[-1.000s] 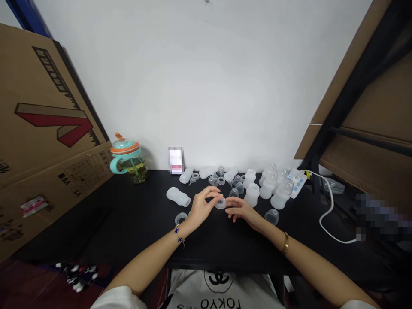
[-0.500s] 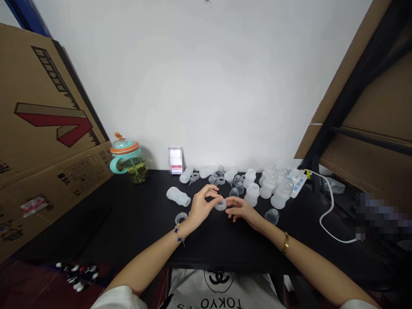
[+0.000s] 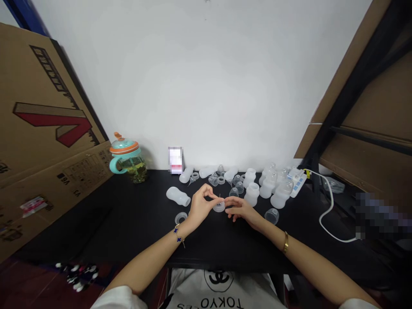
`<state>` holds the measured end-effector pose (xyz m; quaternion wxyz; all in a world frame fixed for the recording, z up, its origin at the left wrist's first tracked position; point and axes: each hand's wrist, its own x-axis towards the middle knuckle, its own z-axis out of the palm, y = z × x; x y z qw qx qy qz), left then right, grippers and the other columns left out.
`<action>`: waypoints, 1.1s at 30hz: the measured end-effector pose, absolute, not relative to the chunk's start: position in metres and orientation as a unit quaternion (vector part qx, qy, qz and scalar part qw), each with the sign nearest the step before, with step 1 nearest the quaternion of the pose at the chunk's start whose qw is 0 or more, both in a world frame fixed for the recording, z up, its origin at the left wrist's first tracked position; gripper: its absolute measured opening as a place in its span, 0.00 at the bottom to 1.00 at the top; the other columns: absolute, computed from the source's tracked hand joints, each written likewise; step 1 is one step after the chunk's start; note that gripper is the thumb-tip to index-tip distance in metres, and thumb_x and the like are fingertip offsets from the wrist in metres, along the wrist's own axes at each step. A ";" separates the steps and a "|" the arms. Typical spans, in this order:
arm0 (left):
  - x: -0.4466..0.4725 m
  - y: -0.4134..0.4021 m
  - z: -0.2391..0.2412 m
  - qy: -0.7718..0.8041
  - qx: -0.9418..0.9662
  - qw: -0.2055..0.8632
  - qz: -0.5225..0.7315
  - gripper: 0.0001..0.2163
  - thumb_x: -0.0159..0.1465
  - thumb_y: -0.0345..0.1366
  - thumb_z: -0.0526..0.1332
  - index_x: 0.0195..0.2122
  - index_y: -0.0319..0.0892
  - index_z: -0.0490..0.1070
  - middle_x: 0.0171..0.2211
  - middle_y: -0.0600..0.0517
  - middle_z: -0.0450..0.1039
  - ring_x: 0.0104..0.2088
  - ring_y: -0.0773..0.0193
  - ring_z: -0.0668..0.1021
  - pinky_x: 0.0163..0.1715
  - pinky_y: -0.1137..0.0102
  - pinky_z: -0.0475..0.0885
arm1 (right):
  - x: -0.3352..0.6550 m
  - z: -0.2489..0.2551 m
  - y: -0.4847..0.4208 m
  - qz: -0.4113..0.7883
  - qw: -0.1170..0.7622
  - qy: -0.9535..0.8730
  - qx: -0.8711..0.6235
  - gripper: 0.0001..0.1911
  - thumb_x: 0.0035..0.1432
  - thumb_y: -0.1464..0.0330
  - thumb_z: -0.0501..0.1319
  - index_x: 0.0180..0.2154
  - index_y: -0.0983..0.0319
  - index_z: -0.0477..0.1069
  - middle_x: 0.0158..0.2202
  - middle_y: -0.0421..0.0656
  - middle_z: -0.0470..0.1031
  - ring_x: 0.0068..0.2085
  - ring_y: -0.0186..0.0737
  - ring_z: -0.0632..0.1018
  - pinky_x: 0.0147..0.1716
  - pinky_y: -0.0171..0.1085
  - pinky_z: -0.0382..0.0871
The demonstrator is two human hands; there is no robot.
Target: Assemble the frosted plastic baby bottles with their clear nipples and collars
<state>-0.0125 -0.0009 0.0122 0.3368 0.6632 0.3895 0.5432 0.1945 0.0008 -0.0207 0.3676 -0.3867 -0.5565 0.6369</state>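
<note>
A small translucent bottle collar is held low over the black table, with a thin tip sticking up from its middle. My left hand pinches it from the left, thumb and forefinger closed at its upper edge. From the right, my right hand has its bent thumb and forefinger at the rim; the exact contact is partly hidden. Left of my left hand lies a milky baby bottle on its side, with another collar ring below it. A clear dome cap rests right of my right hand.
Loose bottles, caps and nipples lie along the wall. Open bottles and several capped bottles stand to the right. A lidded teal jug, a lit phone, a white cable and a cardboard box surround the workspace.
The collar has tilted, showing more of its side wall, and shifted slightly left. My left fingers have moved closer together, and my right fingertips have followed the rim slightly left.
</note>
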 end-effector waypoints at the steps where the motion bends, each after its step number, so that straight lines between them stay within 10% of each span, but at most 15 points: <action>1: -0.013 -0.001 0.012 0.391 0.659 0.337 0.547 0.17 0.55 0.40 0.72 0.31 0.45 0.61 0.25 0.56 0.77 0.29 0.61 0.81 0.34 0.68 0.73 | 0.195 -0.021 0.001 0.637 0.367 -0.556 -0.387 0.24 0.45 0.62 0.75 0.44 0.57 0.74 0.43 0.42 0.77 0.29 0.32 0.76 0.23 0.31 0.71; 8: -0.013 0.000 0.012 0.381 0.673 0.311 0.552 0.10 0.63 0.38 0.65 0.30 0.45 0.64 0.33 0.51 0.82 0.43 0.56 0.82 0.47 0.62 0.72 | 0.195 -0.019 0.000 0.636 0.366 -0.557 -0.388 0.24 0.45 0.61 0.75 0.44 0.58 0.74 0.43 0.42 0.78 0.29 0.32 0.77 0.24 0.31 0.70; 15: -0.013 0.000 0.011 0.414 0.663 0.272 0.561 0.15 0.54 0.39 0.72 0.29 0.44 0.65 0.27 0.55 0.78 0.32 0.60 0.81 0.39 0.66 0.72 | 0.194 -0.017 -0.001 0.639 0.361 -0.561 -0.382 0.22 0.47 0.61 0.74 0.45 0.58 0.75 0.44 0.42 0.78 0.29 0.32 0.76 0.24 0.31 0.71; 33: -0.012 -0.001 0.012 0.363 0.688 0.368 0.510 0.07 0.64 0.40 0.64 0.37 0.44 0.69 0.36 0.51 0.81 0.41 0.57 0.83 0.43 0.67 0.72 | 0.193 -0.017 -0.001 0.599 0.410 -0.571 -0.384 0.30 0.46 0.64 0.74 0.51 0.56 0.70 0.39 0.40 0.78 0.27 0.32 0.77 0.21 0.30 0.69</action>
